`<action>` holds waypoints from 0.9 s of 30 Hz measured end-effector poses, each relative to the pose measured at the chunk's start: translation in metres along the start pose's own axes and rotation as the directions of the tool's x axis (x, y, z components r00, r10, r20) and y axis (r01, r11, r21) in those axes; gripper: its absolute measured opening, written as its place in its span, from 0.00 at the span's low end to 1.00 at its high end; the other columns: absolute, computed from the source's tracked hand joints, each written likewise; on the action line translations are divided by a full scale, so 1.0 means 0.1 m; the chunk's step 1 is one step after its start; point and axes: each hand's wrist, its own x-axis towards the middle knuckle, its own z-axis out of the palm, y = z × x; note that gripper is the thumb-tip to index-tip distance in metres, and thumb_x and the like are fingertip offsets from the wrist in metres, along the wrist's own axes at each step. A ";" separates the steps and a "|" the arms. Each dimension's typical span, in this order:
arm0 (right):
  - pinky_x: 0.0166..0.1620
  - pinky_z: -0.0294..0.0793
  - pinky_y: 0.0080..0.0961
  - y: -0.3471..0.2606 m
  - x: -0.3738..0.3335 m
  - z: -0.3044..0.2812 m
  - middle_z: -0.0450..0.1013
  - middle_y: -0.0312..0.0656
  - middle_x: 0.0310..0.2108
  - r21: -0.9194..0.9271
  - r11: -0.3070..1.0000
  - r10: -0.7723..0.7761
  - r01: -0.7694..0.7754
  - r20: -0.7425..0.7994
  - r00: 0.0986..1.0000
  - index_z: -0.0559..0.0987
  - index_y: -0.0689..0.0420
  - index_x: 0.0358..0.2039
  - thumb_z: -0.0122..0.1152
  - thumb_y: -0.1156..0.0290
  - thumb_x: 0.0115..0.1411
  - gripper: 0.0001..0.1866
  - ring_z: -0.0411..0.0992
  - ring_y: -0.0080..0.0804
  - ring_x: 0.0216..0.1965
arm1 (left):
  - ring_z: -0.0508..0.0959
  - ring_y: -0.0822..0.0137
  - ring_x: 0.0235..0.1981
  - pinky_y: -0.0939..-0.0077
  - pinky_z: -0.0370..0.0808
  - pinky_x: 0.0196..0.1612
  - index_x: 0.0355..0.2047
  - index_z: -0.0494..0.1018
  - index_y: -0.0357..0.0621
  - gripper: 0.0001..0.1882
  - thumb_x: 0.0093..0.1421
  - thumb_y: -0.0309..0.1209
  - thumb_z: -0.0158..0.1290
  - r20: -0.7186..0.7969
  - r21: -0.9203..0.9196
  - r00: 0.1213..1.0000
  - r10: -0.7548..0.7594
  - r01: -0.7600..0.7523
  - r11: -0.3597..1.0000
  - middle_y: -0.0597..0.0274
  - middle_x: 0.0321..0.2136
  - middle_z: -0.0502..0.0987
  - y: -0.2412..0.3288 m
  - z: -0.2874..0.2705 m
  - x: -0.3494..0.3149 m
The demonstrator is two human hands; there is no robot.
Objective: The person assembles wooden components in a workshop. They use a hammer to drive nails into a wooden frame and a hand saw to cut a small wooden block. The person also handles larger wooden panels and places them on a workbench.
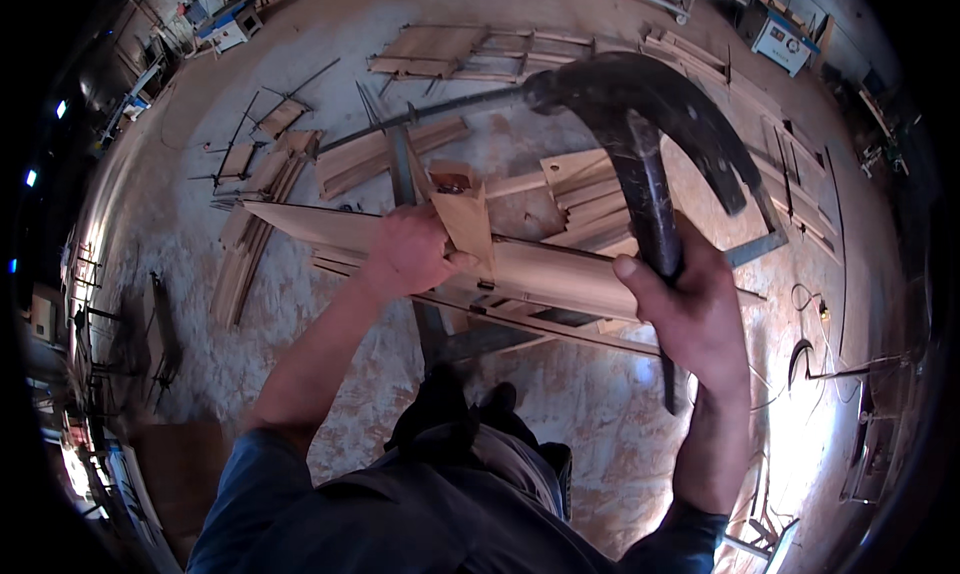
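Observation:
My right hand (698,309) is closed round the handle of a black claw hammer (655,209), raised with its head at the top. Closed on a short light-wood piece (468,224), my left hand (412,249) holds it at its lower left side. This piece stands up from a long wooden board (560,274) and has a dark reddish patch at its upper end. The board lies across a metal frame (432,324) in front of me. Below the board runs a second, narrower wooden strip (560,329).
Stacked planks (595,209) lie just behind the board, and more planks (265,209) lie to the left. Farther off, clamped wooden panels (430,49) rest on the floor. Blue-and-white machines (785,44) stand at the far edges. A cable (825,314) lies at the right.

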 end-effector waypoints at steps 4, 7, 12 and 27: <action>0.24 0.61 0.23 -0.42 0.02 -0.18 0.63 0.35 0.18 0.084 0.982 -0.174 0.167 0.081 0.981 0.73 0.62 0.37 0.64 0.62 0.58 0.17 0.61 0.23 0.20 | 0.79 0.52 0.36 0.60 0.75 0.40 0.39 0.76 0.44 0.24 0.42 0.41 0.65 0.004 -0.020 1.000 -0.004 0.004 1.000 0.55 0.32 0.79 0.03 0.00 0.06; 0.22 0.61 0.18 -0.60 0.04 -0.21 0.64 0.33 0.18 -0.005 0.979 -0.198 0.202 0.179 0.964 0.74 0.61 0.36 0.60 0.58 0.61 0.18 0.62 0.18 0.18 | 0.79 0.54 0.33 0.61 0.76 0.38 0.35 0.76 0.42 0.23 0.42 0.43 0.64 -0.060 -0.003 0.998 0.019 -0.020 1.000 0.55 0.29 0.79 0.00 0.06 0.07; 0.21 0.59 0.24 -0.73 0.07 -0.13 0.61 0.36 0.15 -0.307 0.922 -0.135 0.236 0.315 0.939 0.73 0.60 0.35 0.58 0.58 0.63 0.16 0.58 0.22 0.16 | 0.80 0.55 0.30 0.62 0.77 0.35 0.32 0.75 0.41 0.23 0.39 0.43 0.65 -0.107 0.024 0.994 0.039 -0.037 0.999 0.56 0.26 0.79 0.01 0.08 0.05; 0.20 0.57 0.25 -0.66 0.05 -0.14 0.60 0.34 0.13 -0.160 0.938 -0.262 0.309 0.256 0.930 0.73 0.59 0.30 0.59 0.59 0.62 0.15 0.59 0.21 0.16 | 0.80 0.55 0.33 0.61 0.76 0.38 0.37 0.77 0.45 0.24 0.41 0.43 0.65 -0.047 0.035 0.999 -0.017 0.018 0.999 0.55 0.30 0.79 0.03 0.12 0.04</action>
